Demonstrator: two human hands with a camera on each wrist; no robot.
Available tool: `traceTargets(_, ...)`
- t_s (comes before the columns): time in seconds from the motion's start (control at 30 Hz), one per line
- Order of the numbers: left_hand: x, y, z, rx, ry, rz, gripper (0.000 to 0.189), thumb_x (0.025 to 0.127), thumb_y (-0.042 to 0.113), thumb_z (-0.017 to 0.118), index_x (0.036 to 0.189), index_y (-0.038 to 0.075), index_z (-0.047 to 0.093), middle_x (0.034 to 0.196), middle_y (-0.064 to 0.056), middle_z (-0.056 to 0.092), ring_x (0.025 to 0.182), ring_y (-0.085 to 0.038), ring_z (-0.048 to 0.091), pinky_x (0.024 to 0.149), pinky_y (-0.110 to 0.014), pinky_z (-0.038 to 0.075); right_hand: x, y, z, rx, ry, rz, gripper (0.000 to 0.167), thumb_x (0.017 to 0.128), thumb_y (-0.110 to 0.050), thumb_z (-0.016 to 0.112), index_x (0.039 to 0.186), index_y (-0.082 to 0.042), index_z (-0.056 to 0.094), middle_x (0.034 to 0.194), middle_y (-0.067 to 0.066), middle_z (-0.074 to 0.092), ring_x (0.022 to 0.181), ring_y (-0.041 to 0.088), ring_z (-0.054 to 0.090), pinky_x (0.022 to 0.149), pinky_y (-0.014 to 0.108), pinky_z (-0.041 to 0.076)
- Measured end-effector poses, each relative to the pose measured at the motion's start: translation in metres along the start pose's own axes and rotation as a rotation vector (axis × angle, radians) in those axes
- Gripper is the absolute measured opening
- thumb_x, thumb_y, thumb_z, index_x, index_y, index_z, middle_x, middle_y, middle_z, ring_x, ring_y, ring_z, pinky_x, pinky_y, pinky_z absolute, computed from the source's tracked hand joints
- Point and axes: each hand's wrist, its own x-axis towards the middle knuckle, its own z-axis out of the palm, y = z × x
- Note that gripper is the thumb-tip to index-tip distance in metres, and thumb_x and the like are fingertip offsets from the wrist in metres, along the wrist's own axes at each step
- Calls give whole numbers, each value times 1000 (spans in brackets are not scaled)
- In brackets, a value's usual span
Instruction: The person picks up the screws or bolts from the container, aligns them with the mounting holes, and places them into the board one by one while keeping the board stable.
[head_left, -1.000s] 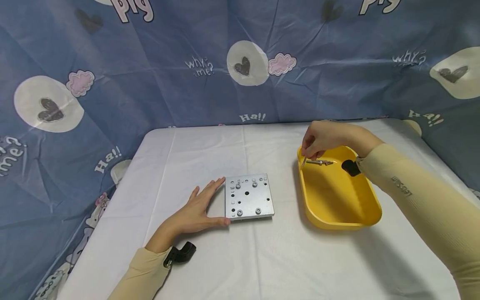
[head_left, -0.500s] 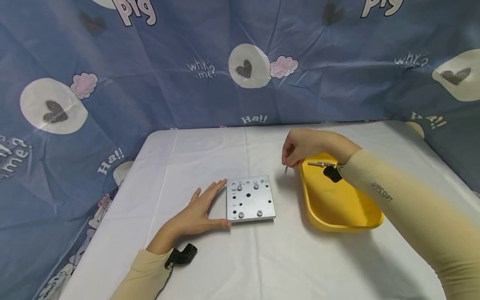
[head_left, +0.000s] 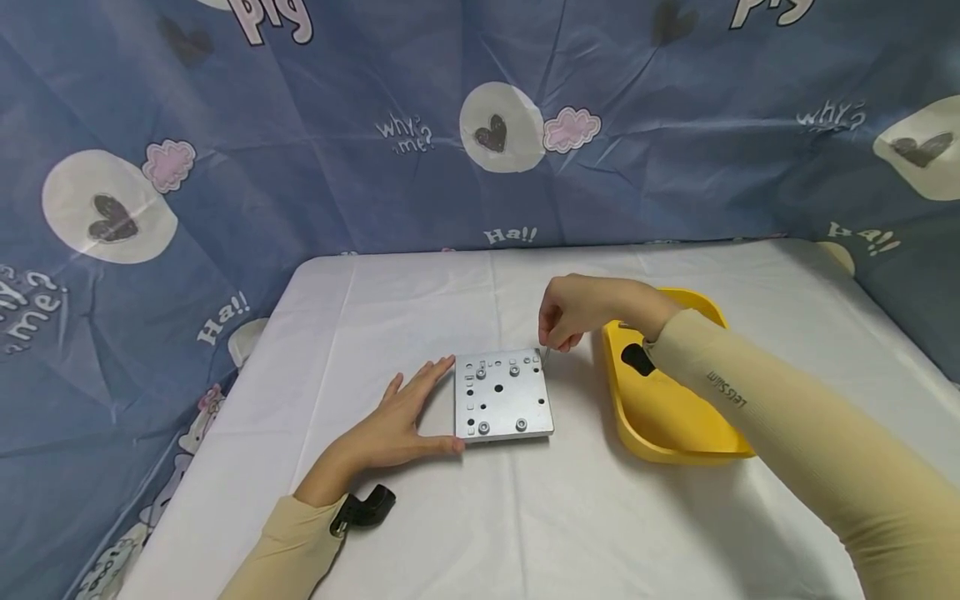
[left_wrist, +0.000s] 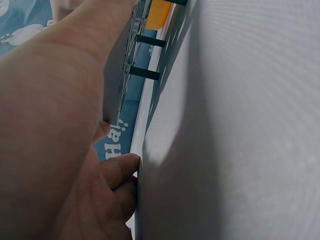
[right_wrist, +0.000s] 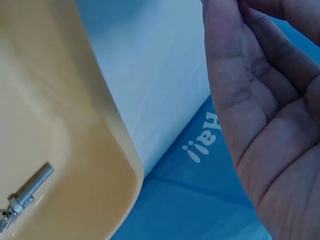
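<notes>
A square silver metal plate (head_left: 502, 400) with holes and several socket-head screws lies on the white table. In the left wrist view, threaded screw shanks (left_wrist: 145, 73) stick out from its underside. My left hand (head_left: 386, 429) rests beside it with straight, spread fingers, thumb at the near left corner and fingertips at the far left corner. My right hand (head_left: 566, 312) pinches a thin metal rod (head_left: 546, 357), whose lower end is right at the plate's far right corner. In the right wrist view the right hand's fingertips (right_wrist: 222, 30) are partly cut off, and the rod is hidden.
A yellow tray (head_left: 622, 417) stands on the right under my right forearm. Inside it lie small metal parts (right_wrist: 31, 186), mostly covered by the arm in the head view. A blue printed cloth (head_left: 337, 167) hangs behind the white-covered table (head_left: 420, 542).
My right hand has moved left from over the tray to the plate's far right corner, carrying the thin metal rod. The left hand and plate have stayed put.
</notes>
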Motion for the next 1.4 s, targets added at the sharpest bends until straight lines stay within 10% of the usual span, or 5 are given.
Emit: traceTargets(1.4,-3,-2,0,-16,-9,-12,121,81,59,89,174,29,17,180,-5,26,169,-35,17,135,-65,-2,13,-18,9,-8,-44,-2,8,98,-9,76,95,-3,81,83,8,79,72,11,71,79,31,67)
